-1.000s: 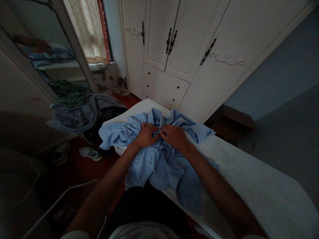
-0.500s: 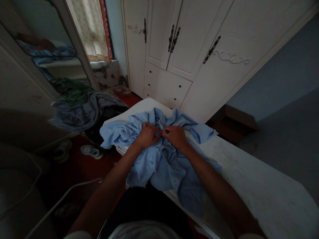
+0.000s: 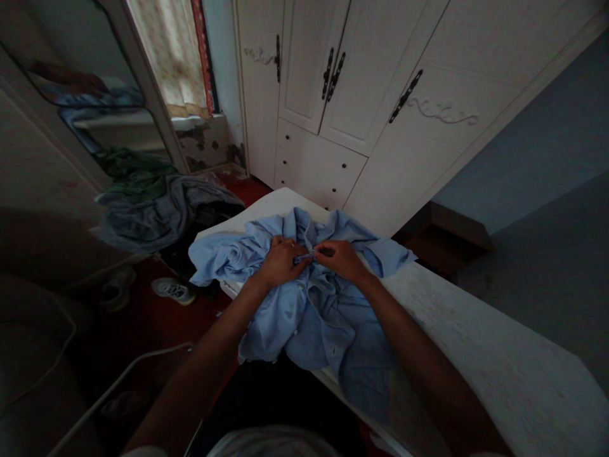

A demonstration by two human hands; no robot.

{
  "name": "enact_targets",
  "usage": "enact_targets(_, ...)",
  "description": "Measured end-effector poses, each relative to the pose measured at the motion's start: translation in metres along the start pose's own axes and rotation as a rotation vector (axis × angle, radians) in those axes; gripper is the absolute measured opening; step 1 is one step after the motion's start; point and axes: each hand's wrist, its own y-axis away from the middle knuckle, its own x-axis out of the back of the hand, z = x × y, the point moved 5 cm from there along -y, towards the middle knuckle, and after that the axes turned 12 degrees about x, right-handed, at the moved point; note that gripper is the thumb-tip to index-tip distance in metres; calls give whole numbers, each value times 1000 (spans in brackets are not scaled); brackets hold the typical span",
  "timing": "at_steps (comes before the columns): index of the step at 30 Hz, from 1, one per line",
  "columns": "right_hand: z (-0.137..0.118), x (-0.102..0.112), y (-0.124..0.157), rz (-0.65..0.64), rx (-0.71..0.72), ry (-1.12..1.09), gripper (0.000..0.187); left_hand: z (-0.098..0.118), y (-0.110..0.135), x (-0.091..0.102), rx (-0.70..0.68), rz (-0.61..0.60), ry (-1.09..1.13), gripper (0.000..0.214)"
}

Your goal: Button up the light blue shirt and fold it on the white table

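Note:
A light blue button-up shirt (image 3: 280, 317) lies rumpled over an ironing board (image 3: 466, 317), its sleeves spread to both sides and its front hanging over the near edge. My left hand (image 3: 284, 261) is closed on the cloth near the collar, a ring on one finger. Close beside it, my right hand (image 3: 340, 259) pinches the shirt's edge between thumb and fingertips. The two hands' fingertips nearly meet at the placket. Whether a button sits between them is too small to tell.
A white wardrobe (image 3: 323, 95) stands behind the board. At left, a pile of clothes (image 3: 152, 216) lies by a mirror (image 3: 95, 57); a sneaker (image 3: 174, 291) rests on the red floor. A white cord (image 3: 124, 374) runs at lower left. A brown wooden unit (image 3: 457, 235) stands at right.
The fingers of my right hand have shifted slightly, with the thumb and fingertips more visible at the cloth. My left hand stays nearly in place on the shirt.

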Motion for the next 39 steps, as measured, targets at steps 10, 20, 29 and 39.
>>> enact_targets(10,-35,-11,-10,-298,92,683,27,-1,-2,0,67,11,-96,29)
enact_targets(20,-20,-11,-21,-85,-68,378,18,-2,-1,0,103,14,-136,27)
enact_targets(29,18,-4,-8,-40,-196,-325,21,-3,2,1,49,47,22,20)
enact_targets(39,18,-8,-2,9,-319,-456,24,-12,2,3,34,37,248,20)
